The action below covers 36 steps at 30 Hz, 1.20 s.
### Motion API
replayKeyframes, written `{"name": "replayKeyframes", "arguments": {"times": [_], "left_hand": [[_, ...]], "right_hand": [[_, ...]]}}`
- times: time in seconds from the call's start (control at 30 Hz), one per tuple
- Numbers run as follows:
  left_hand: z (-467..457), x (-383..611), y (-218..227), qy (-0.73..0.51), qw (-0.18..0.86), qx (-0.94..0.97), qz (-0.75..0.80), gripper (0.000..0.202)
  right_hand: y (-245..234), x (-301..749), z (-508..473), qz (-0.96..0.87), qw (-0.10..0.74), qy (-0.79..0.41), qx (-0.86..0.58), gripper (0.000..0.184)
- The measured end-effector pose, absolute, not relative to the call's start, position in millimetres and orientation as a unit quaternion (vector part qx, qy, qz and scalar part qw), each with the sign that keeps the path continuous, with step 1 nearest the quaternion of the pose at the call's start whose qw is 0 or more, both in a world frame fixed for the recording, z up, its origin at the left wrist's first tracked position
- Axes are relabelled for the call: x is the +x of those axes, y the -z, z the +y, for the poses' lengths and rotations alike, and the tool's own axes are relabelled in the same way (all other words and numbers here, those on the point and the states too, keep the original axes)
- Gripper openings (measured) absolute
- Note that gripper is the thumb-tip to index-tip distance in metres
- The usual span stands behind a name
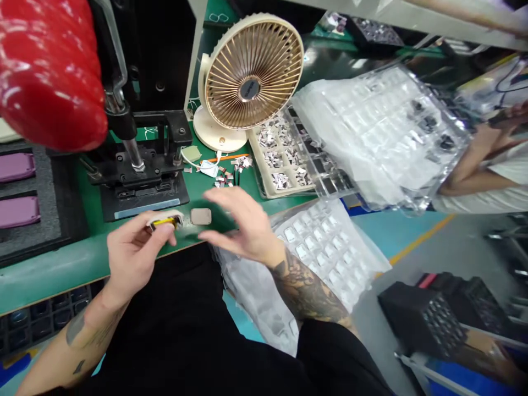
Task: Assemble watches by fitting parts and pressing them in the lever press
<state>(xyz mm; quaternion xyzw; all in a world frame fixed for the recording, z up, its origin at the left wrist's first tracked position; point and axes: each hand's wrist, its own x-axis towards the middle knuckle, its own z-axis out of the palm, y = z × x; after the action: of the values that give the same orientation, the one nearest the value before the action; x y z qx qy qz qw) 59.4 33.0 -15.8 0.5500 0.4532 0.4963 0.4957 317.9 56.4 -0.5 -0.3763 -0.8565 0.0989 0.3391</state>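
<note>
Has only narrow open room on the worktop (41,286), between press (153,159) and near edge. Pinches the part (165,222) in the left hand (132,253) by this edge, long axis about left-to-right, one end toward the pale piece (201,216). Holds the right hand (249,228) spread beside it.

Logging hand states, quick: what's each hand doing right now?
Left hand: closed, holding a small yellow-and-black part.
Right hand: open, holding nothing.
</note>
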Motion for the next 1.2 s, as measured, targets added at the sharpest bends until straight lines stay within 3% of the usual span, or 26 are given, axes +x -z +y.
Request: {"name": "replayKeyframes", "arguments": {"times": [0.1,0.2,0.33,0.43,0.57,0.67,0.8,0.87,1.03,1.2], "left_hand": [[33,65,17,-0.557,0.528,0.458,0.449,0.02],[33,68,18,-0.564,0.499,0.489,0.44,0.019],[33,68,20,-0.559,0.433,0.538,0.459,0.015],[32,68,21,-0.562,0.453,0.502,0.476,0.02],[32,70,19,-0.565,0.511,0.466,0.451,0.025],[33,70,16,-0.559,0.511,0.463,0.461,0.037],[35,69,14,-0.563,0.523,0.451,0.455,0.033],[36,70,15,-0.566,0.541,0.438,0.442,0.038],[37,71,20,-0.575,0.566,0.416,0.419,0.047],[33,67,25,-0.513,0.557,0.489,0.433,0.046]], "right_hand": [[-6,337,59,-0.855,0.274,-0.107,-0.427,0.052],[-1,337,59,-0.874,0.216,-0.119,-0.418,0.044],[11,323,61,-0.883,0.227,-0.132,-0.388,0.034],[13,318,62,-0.886,0.214,-0.079,-0.404,0.026],[8,323,63,-0.876,0.199,0.01,-0.44,0.033],[0,333,69,-0.882,0.215,-0.051,-0.416,0.029],[-8,342,82,-0.929,0.124,-0.106,-0.331,0.051],[-8,342,88,-0.938,0.107,-0.102,-0.314,0.042],[-4,339,95,-0.941,0.134,-0.078,-0.302,0.021],[-6,320,87,-0.869,0.33,-0.076,-0.362,0.032]]}}
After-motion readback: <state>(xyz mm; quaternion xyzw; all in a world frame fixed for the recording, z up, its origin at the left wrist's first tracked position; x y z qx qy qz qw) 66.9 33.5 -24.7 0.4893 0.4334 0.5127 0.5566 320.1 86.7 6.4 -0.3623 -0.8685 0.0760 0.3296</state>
